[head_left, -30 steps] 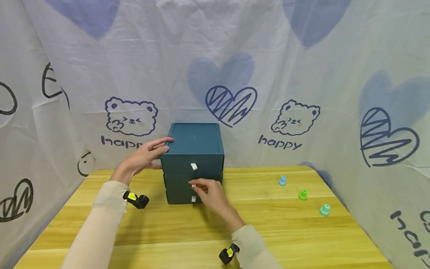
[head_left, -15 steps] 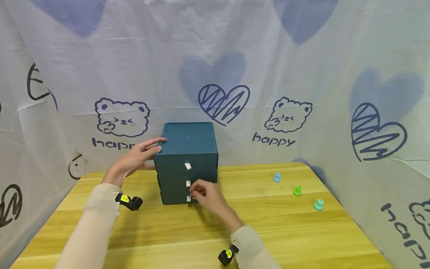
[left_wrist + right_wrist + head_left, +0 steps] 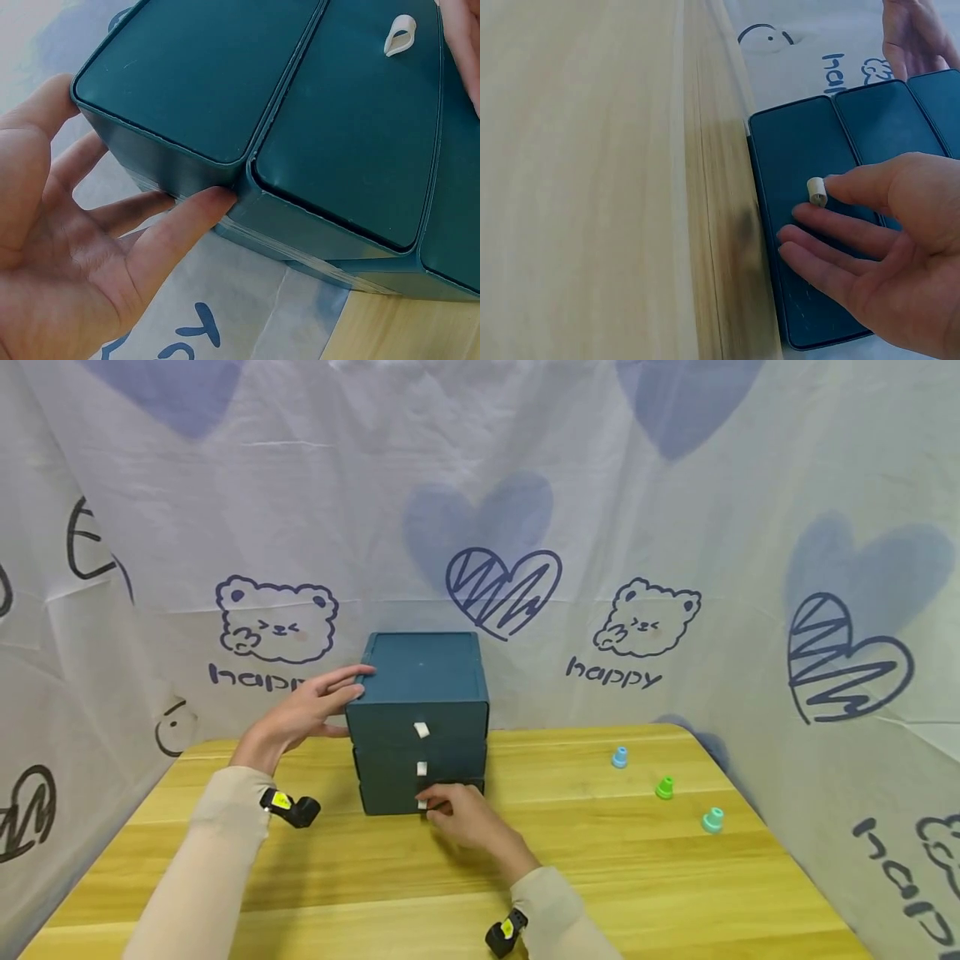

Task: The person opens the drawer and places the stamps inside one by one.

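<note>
A dark teal three-drawer box (image 3: 423, 668) stands at the back of the table, its drawers closed. White loop pulls sit on the fronts: the top pull (image 3: 422, 729), the middle pull (image 3: 422, 768) and the bottom pull (image 3: 817, 191). My left hand (image 3: 306, 706) rests spread against the box's left side, fingertips at the upper edge; the left wrist view shows its fingers (image 3: 180, 229) straight along the side. My right hand (image 3: 468, 818) is at the bottom drawer, thumb tip right at the pull, index fingertip just below it, other fingers extended loosely.
On the table's right lie three small cone-shaped pieces: a blue one (image 3: 619, 757), a green one (image 3: 664, 788) and a turquoise one (image 3: 712, 820). A white printed cloth (image 3: 510, 427) hangs behind and at both sides of the wooden table (image 3: 600, 877).
My right hand has let go of the middle pull and dropped down to the bottom pull. The left hand stays against the box, and the head view has shifted slightly.
</note>
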Motion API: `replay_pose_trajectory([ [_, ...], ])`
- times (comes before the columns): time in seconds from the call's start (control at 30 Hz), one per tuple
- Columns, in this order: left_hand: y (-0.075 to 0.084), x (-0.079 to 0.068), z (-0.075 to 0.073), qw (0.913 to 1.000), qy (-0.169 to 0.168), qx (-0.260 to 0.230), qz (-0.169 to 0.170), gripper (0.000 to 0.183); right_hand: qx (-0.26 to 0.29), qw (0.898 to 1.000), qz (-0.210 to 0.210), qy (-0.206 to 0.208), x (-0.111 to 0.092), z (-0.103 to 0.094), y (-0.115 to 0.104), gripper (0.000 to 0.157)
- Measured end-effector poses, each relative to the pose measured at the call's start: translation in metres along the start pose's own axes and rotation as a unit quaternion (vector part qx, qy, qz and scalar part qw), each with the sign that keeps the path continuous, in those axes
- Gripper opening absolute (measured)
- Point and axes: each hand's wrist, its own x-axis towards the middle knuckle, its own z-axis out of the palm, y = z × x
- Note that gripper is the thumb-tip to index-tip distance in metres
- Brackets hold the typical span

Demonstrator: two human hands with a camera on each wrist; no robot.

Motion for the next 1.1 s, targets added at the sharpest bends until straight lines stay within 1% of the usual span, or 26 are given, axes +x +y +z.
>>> replay_pose_trajectory([
  [0.3, 0.000, 0.000, -0.001, 1.0000, 0.003, 0.001, 0.002, 0.064, -0.007, 1.000, 0.006, -0.007, 0.001, 0.002, -0.001, 0.033],
  [0.43, -0.001, 0.000, -0.001, 1.0000, 0.004, 0.001, 0.004, 0.064, -0.007, 1.000, 0.012, 0.000, 0.001, 0.003, -0.001, 0.033],
  [0.57, -0.001, -0.001, -0.001, 1.0000, 0.005, 0.002, 0.005, 0.064, -0.006, 1.000, 0.007, 0.019, 0.002, 0.006, 0.001, 0.030],
  [0.8, 0.002, -0.003, 0.000, 0.9999, 0.002, 0.006, 0.008, 0.063, -0.018, 0.998, 0.009, 0.058, 0.003, 0.011, 0.005, 0.020],
  [1.1, 0.001, -0.003, 0.001, 0.9999, 0.000, 0.006, 0.009, 0.062, -0.031, 0.998, 0.003, 0.060, 0.000, 0.012, 0.003, 0.014],
])
